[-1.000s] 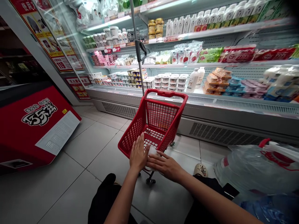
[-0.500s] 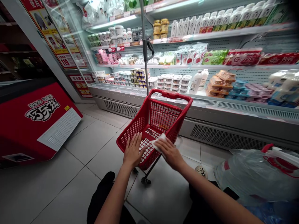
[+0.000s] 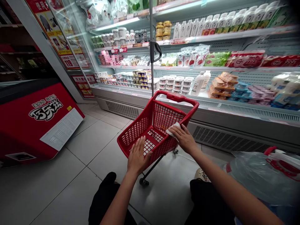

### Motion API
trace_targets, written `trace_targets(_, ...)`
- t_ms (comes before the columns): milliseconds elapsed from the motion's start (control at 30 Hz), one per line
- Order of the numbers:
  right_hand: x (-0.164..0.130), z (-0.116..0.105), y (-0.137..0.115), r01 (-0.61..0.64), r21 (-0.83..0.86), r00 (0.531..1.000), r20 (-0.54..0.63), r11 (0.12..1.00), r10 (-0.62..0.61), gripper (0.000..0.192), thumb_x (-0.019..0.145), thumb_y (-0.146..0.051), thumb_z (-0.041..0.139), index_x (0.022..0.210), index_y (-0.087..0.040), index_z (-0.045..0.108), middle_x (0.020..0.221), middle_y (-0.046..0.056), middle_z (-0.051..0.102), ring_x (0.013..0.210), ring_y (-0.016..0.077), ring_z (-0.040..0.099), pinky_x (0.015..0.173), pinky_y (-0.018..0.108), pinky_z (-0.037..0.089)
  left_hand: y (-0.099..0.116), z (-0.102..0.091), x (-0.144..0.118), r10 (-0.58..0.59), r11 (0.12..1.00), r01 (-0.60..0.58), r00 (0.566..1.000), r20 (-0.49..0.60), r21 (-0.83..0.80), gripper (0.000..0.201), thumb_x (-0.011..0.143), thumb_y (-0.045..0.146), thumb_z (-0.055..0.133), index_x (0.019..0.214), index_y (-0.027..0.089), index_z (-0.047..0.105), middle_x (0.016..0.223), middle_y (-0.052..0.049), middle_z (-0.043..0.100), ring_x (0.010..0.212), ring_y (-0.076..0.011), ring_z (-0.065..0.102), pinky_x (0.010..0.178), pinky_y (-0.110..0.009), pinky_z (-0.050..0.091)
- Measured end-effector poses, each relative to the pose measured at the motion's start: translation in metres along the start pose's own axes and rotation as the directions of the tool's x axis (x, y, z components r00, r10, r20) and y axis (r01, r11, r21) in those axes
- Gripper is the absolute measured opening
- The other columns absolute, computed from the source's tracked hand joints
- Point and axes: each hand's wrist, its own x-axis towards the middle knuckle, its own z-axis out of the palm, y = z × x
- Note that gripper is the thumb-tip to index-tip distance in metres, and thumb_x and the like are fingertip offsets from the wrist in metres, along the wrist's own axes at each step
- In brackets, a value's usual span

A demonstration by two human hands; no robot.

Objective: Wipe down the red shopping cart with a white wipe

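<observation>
A red plastic shopping cart (image 3: 164, 115) with a grid-sided basket stands in front of me on dark wheels. My left hand (image 3: 138, 157) lies over the near rim of the basket, fingers stretched out, with nothing in it. On the cart's right side rim, my right hand (image 3: 184, 137) presses a crumpled white wipe (image 3: 172, 128) under its fingers. Part of the wipe is hidden by those fingers. Through the basket's holes the tiled floor shows.
An open refrigerated display (image 3: 211, 117) with bottles, tubs and packs runs behind the cart. At left stands a red freezer (image 3: 47, 122). A large clear water bottle (image 3: 260, 175) with a red handle sits at right. A dark pole handle (image 3: 156, 51) rises behind the cart.
My right hand has slid with the wipe up and to the right along the cart's side rim. The cart has turned slightly. My left hand stays at the near rim.
</observation>
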Motion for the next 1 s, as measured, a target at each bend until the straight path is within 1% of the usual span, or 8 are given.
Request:
trace_targets(100,-0.001,0.003,-0.008,-0.03,-0.018,0.999,-0.031,0.999,0.03,0.061,0.1,-0.013,0.042,0.16,-0.022,0.036,0.154,0.007,0.054,0.146,0.0242,0.043,0.128,0.051,0.022,-0.008,-0.004,0.004,0.047,0.998,-0.046,0.999,-0.013,0.043,0.076,0.106,0.06,0.032,0.167,0.025,0.001,0.168,-0.006,0.034,0.155,-0.0228,0.031,0.125,-0.045,0.031)
trace_targets(333,-0.015,0.02,-0.108,0.087,0.075,0.996,-0.035,0.993,-0.085,0.067,0.101,-0.012,0.04,0.165,-0.021,0.023,0.164,0.004,0.041,0.154,0.0201,0.031,0.127,0.043,0.026,0.015,-0.001,0.011,0.162,0.979,-0.156,0.986,-0.038,0.132,0.072,0.109,0.045,0.031,0.166,0.02,-0.003,0.168,-0.007,0.03,0.155,-0.023,0.03,0.126,-0.045,0.029)
trace_targets(467,-0.016,0.012,-0.07,0.162,0.049,0.987,-0.028,0.986,-0.161,0.073,0.098,-0.005,0.037,0.166,-0.025,0.018,0.162,0.002,0.045,0.15,0.0179,0.038,0.129,0.045,0.022,0.02,0.001,0.008,0.18,0.975,-0.174,0.983,-0.038,0.137,0.072,0.108,0.046,0.033,0.167,0.019,0.0,0.168,-0.007,0.032,0.153,-0.0246,0.035,0.123,-0.044,0.034)
trace_targets(600,-0.016,-0.01,0.012,-0.02,-0.082,0.997,-0.072,0.996,0.014,0.073,0.099,-0.006,0.038,0.166,-0.027,0.017,0.161,0.004,0.045,0.149,0.022,0.041,0.129,0.052,0.018,0.007,-0.004,0.005,0.221,0.968,-0.218,0.975,-0.014,0.128,0.07,0.108,0.046,0.036,0.167,0.023,0.008,0.167,-0.005,0.034,0.152,-0.0241,0.038,0.123,-0.044,0.035)
trace_targets(667,-0.017,-0.019,0.034,-0.071,-0.117,0.995,-0.085,0.991,0.062,0.073,0.099,-0.007,0.037,0.166,-0.027,0.016,0.163,0.004,0.043,0.15,0.0233,0.039,0.129,0.053,0.018,0.002,-0.007,0.006,0.237,0.964,-0.234,0.972,-0.004,0.123,0.067,0.108,0.046,0.038,0.167,0.026,0.012,0.167,-0.004,0.034,0.151,-0.0238,0.039,0.124,-0.045,0.034)
trace_targets(733,-0.019,-0.02,0.03,-0.095,-0.116,0.992,-0.095,0.989,0.084,0.074,0.099,-0.008,0.037,0.167,-0.026,0.014,0.163,0.005,0.043,0.151,0.024,0.037,0.128,0.053,0.02,0.003,-0.008,0.008,0.235,0.965,-0.232,0.972,-0.009,0.123,0.067,0.107,0.047,0.039,0.166,0.028,0.015,0.167,-0.004,0.033,0.151,-0.0246,0.039,0.125,-0.048,0.03)
trace_targets(933,-0.022,0.006,-0.056,0.001,-0.013,0.999,-0.047,1.0,-0.002,0.072,0.1,-0.01,0.037,0.167,-0.022,0.013,0.165,0.005,0.038,0.154,0.0221,0.032,0.128,0.047,0.022,0.042,0.002,0.032,0.326,0.945,-0.324,0.945,-0.033,0.056,0.074,0.106,0.052,0.039,0.167,0.021,0.01,0.168,-0.007,0.032,0.155,-0.0243,0.031,0.127,-0.049,0.027)
trace_targets(1000,-0.022,0.006,-0.064,0.046,-0.008,0.999,-0.029,0.999,-0.046,0.071,0.101,-0.011,0.038,0.167,-0.023,0.013,0.166,0.003,0.037,0.154,0.0204,0.031,0.129,0.046,0.019,0.052,0.007,0.039,0.311,0.95,-0.31,0.949,-0.046,0.043,0.078,0.106,0.053,0.039,0.167,0.017,0.006,0.167,-0.011,0.034,0.154,-0.0251,0.034,0.125,-0.047,0.032)
